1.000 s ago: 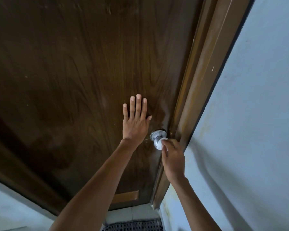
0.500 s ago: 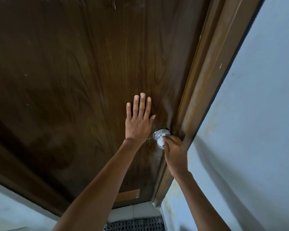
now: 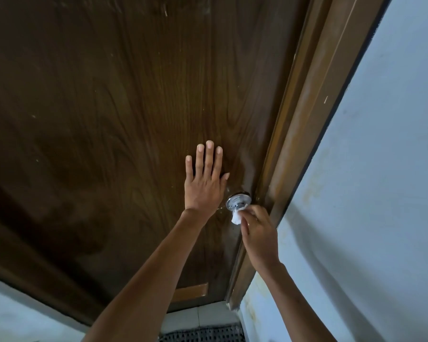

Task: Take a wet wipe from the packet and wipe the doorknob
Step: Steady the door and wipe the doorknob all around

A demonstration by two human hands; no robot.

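A: What is held at the fingers?

B: A bunched white wet wipe [image 3: 235,218] is pinched by the curled fingers of the right hand [image 3: 258,234]; it is pressed against the doorknob [image 3: 238,203], on the near side of the knob. The ball of the knob is mostly covered by wipe and hand; only the chrome base plate and neck are clearly seen.

A: And the other hand?

B: The left hand [image 3: 204,182] is laid flat on the door [image 3: 121,119], just beside the knob on the side away from the door frame [image 3: 304,134]. Its fingers are spread straight and nothing is held in it.

A: Where is the packet?

B: It is not shown. The wiping step is judged to be under way, not finished.

A: What could go wrong?

B: The far side of the knob and its neck could be missed, since the wipe is applied from one side only. The small wad could be dropped if the pinch is loosened on the smooth metal. The knuckles could be scraped on the frame, which lies just past the knob. If the bracing palm is eased, the door could be pushed.
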